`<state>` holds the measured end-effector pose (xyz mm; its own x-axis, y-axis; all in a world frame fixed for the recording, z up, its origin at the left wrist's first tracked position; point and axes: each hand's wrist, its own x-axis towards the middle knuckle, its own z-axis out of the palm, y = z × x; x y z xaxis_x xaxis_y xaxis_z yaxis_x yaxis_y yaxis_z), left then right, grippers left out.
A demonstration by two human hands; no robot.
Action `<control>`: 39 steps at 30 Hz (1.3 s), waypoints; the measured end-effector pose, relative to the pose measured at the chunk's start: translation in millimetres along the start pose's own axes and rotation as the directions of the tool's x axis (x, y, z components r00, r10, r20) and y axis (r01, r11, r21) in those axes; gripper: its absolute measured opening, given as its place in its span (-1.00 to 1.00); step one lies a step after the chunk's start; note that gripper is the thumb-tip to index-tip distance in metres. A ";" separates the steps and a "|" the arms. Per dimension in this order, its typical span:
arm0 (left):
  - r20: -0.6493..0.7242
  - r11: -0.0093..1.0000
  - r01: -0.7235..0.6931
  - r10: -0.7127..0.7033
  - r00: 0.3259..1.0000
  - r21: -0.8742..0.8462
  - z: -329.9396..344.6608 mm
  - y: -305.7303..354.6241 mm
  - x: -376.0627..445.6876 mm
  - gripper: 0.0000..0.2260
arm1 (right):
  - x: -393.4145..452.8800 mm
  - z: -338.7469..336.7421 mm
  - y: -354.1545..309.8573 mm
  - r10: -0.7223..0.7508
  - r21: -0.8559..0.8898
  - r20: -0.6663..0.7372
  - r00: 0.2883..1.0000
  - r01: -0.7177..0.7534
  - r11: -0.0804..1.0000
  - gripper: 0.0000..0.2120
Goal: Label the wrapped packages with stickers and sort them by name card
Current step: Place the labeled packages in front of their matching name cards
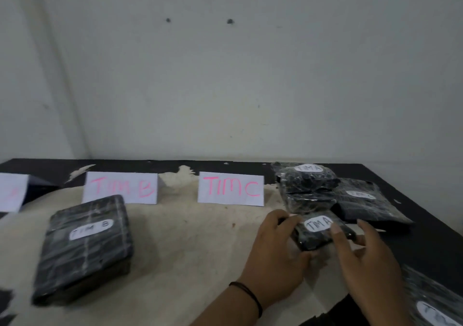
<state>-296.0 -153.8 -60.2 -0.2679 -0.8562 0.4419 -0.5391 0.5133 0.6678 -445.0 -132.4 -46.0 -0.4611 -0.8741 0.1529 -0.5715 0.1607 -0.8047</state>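
Observation:
A small black wrapped package (316, 235) with a white "TIM A" sticker sits at the right of the table. My left hand (276, 250) grips its left end, and my right hand (363, 253) holds its right side with a finger on the sticker. A large black package (85, 248) stickered "TIM B" lies in front of the "TIM B" name card (120, 190). The "TIM C" name card (230, 191) stands mid-table. Behind my hands, a "TIM A" package (307, 179) rests on a pile, with a "TIM C" package (363, 200) beside it.
A third card (11, 192) is cut off at the left edge. Another stickered package (436, 303) lies at the bottom right corner. The black table (431, 235) has a worn pale top, and a white wall stands just behind it.

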 end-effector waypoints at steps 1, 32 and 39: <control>-0.009 1.000 0.004 -0.004 1.000 -0.003 -8.8 0.1 -5.8 -0.48 | -5.7 1.1 -4.6 -0.042 0.009 0.030 0.999 0.042 0.999 -0.36; -0.858 0.739 0.670 -0.296 0.420 0.072 -367.6 -157.8 -245.3 -0.38 | -206.3 223.1 -179.2 -0.878 -0.073 0.148 0.456 0.890 0.450 -0.41; -0.843 0.645 0.764 -0.395 0.365 0.029 -381.7 -185.3 -246.2 -0.47 | -204.3 228.4 -178.1 -0.898 -0.081 0.058 0.436 0.899 0.431 -0.39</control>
<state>174.7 -15.5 -64.0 0.7886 -0.4648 0.4027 -0.5749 -0.3249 0.7510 -94.0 -87.1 -64.9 0.3513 -0.5522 0.7561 -0.7159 -0.6788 -0.1632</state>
